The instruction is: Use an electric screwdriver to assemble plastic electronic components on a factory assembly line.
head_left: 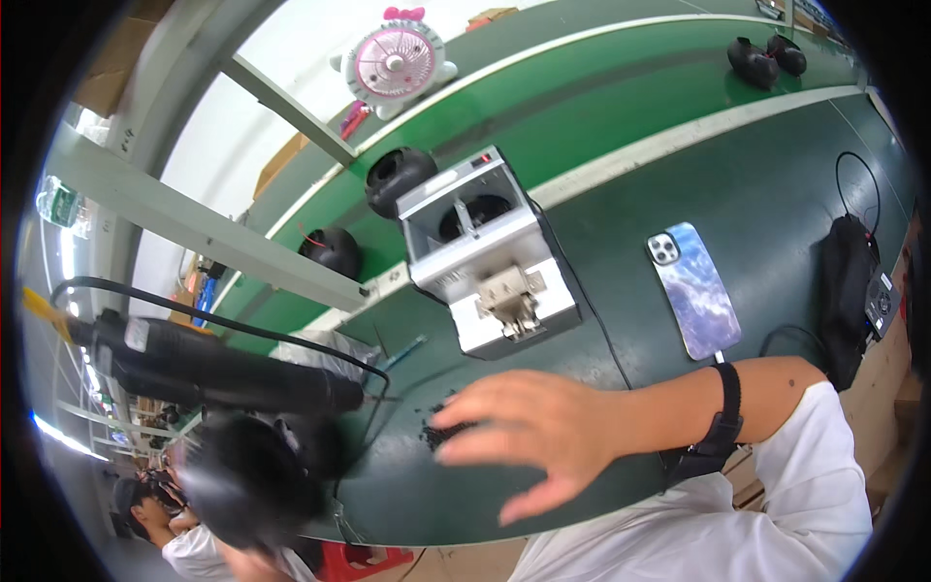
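Note:
My right hand (533, 427) reaches in over the green bench with fingers spread and slightly blurred. Beneath its fingertips lies a small heap of black screws (448, 427), partly covered by the hand. At the lower left, a glossy black rounded housing (247, 485) is smeared by motion. My left hand (250, 563) grips it from below, most of its fingers hidden. A black electric screwdriver (223, 364) hangs nearly level just above that housing, its tip pointing toward the screws. Beyond my right hand stands a silver screw feeder (490, 257).
A phone in a blue-purple marbled case (693, 291) lies to the right, cable attached. Black housings (400, 179) sit along the green conveyor (621, 116), with a pink-and-white fan (395, 63) behind. A black pouch (846, 291) rests far right. A metal post (213, 228) crosses the left.

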The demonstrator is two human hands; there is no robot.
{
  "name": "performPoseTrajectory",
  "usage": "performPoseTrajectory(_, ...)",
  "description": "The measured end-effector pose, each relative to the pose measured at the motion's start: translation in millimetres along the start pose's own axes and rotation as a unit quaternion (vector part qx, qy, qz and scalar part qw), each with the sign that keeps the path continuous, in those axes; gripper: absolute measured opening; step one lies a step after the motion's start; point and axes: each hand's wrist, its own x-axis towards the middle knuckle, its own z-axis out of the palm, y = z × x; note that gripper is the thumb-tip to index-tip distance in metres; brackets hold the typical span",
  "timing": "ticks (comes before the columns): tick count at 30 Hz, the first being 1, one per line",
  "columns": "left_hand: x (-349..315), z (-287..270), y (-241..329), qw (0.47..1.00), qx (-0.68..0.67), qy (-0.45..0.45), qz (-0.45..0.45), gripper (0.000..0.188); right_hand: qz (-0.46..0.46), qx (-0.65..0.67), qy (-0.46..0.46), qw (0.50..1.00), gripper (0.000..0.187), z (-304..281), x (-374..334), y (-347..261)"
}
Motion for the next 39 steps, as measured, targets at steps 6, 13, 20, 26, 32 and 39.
performPoseTrajectory(6, -101, 150, 69, 0.844, -0.445, -0.158, -0.257, 0.086, -0.07, 0.064, -0.115, 0.989, 0.028, 4, 9, -95)
performPoseTrajectory(13, -84, 190, 72, 0.732, -0.499, -0.335, -0.32, 0.083, 0.176, 0.036, -0.22, 0.959, 0.081, -33, 14, -79)
performPoseTrajectory(20, 41, 139, 160, 0.95, -0.231, 0.207, -0.025, 0.069, 0.138, -0.163, -0.249, 0.945, 0.063, -42, 31, -74)
performPoseTrajectory(26, 127, 148, 172, 0.939, -0.182, 0.28, 0.076, 0.056, 0.156, -0.226, -0.284, 0.919, 0.04, -22, 60, -84)
performPoseTrajectory(32, 73, 126, 137, 0.839, -0.531, 0.102, -0.067, 0.04, 0.238, -0.235, -0.249, 0.909, 0.028, -20, 60, -81)
performPoseTrajectory(39, 57, 166, 31, 0.848, -0.418, 0.321, -0.054, 0.04, 0.059, -0.17, -0.166, 0.969, 0.01, -1, 52, -63)
